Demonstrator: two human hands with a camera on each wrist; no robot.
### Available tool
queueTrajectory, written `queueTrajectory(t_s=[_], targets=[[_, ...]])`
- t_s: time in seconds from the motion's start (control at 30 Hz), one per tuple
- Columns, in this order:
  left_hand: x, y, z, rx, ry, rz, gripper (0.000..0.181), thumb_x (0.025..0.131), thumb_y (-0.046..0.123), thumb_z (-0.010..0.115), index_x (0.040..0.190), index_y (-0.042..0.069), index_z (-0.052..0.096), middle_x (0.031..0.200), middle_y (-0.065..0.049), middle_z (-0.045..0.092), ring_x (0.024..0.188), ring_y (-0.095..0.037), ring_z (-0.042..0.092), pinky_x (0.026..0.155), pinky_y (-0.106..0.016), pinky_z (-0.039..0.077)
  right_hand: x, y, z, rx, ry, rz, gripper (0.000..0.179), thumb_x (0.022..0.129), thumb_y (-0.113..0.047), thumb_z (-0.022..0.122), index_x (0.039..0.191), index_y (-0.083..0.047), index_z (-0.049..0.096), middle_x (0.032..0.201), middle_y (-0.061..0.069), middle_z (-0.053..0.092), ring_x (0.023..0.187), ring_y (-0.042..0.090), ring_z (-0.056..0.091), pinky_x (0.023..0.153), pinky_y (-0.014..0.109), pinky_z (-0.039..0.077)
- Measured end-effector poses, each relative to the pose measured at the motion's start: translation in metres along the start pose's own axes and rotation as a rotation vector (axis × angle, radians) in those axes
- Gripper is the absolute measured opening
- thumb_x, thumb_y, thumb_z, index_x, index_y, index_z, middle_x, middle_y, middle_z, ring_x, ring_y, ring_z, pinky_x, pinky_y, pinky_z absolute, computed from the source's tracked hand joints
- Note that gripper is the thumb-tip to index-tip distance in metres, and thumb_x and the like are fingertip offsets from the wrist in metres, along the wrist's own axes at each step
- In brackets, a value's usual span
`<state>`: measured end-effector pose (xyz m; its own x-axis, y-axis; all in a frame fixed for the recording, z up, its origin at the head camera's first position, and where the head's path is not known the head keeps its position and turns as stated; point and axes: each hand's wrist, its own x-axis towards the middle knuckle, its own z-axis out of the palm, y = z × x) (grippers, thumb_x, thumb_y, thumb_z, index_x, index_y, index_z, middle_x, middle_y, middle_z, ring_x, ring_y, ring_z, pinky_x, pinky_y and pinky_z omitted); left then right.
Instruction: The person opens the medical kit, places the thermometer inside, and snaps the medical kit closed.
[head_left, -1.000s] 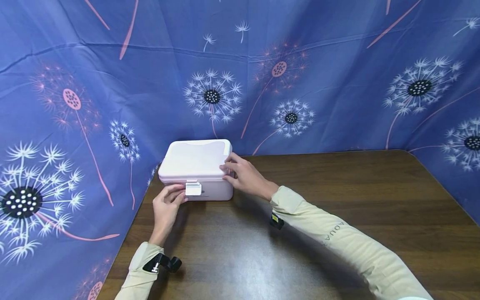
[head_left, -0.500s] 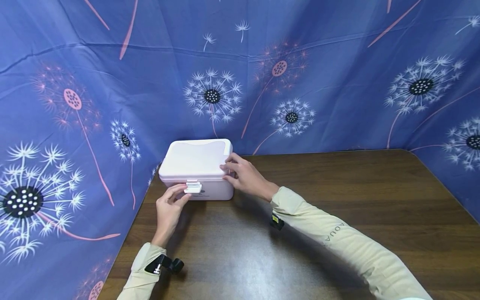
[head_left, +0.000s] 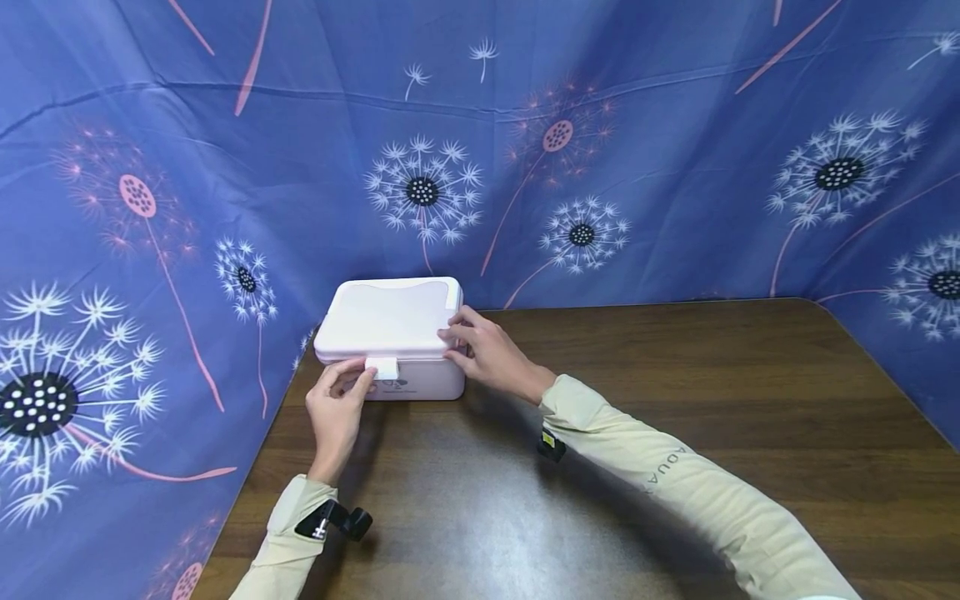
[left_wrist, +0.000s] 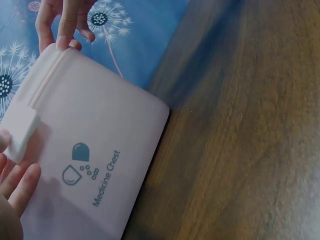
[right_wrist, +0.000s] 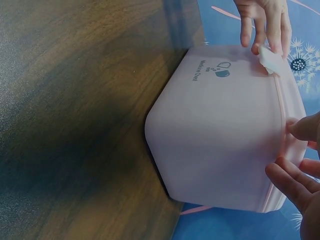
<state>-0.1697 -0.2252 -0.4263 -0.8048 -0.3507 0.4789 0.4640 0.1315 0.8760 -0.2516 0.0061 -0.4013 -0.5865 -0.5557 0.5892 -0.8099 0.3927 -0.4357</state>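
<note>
A pale pink medicine chest [head_left: 429, 382], lid [head_left: 390, 321] down, stands at the table's back left. "Medicine Chest" lettering [left_wrist: 106, 179] and a capsule drawing mark its front in the left wrist view. My left hand [head_left: 335, 417] pinches the white front latch [head_left: 386, 367], which sticks outward from the chest. At the front right corner, my right hand [head_left: 498, 354] holds the lid's edge between bent fingers and thumb. The right wrist view has the right thumb [right_wrist: 304, 128] against the lid's rim and other fingertips lower at the side.
Brown wood-grain table [head_left: 675, 400] lies under and right of the chest. A blue dandelion-print cloth [head_left: 660, 167] hangs close behind it and along the left side. Each sleeve cuff carries a small black camera [head_left: 348, 522].
The latch flap has swung upward, with my left hand rising slightly and its thumb now on the flap's front. My right hand stays at the lid's corner.
</note>
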Motion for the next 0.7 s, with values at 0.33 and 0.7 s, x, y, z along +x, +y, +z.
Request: queueTrajectory(t_s=[0.33,0.7], targets=[[-0.0020,-0.0064,0.0020,0.088,0.014,0.113,0.022,0.078,-0.010,0.071,0.099,-0.015,0.066,0.094,-0.031,0.058,0.075,-0.038,0.061,0.064,-0.025,0.056,0.0000,0.0017,0.0022,0.002,0.013,-0.010,0.023,0.083,-0.010,0.073,0.105,-0.002,0.071,0.103,0.006,0.054,0.073,0.013,0.059,0.064,0.018,0.049],[-0.0020,-0.0092,0.0056,0.237,0.033,0.244,0.021,0.075,-0.011,0.073,0.095,-0.012,0.067,0.089,-0.024,0.061,0.078,-0.035,0.059,0.064,-0.020,0.054,-0.0018,0.0014,0.0046,-0.011,0.029,-0.010,0.025,0.083,-0.009,0.073,0.107,-0.001,0.071,0.105,0.008,0.054,0.073,0.011,0.057,0.063,0.018,0.049]])
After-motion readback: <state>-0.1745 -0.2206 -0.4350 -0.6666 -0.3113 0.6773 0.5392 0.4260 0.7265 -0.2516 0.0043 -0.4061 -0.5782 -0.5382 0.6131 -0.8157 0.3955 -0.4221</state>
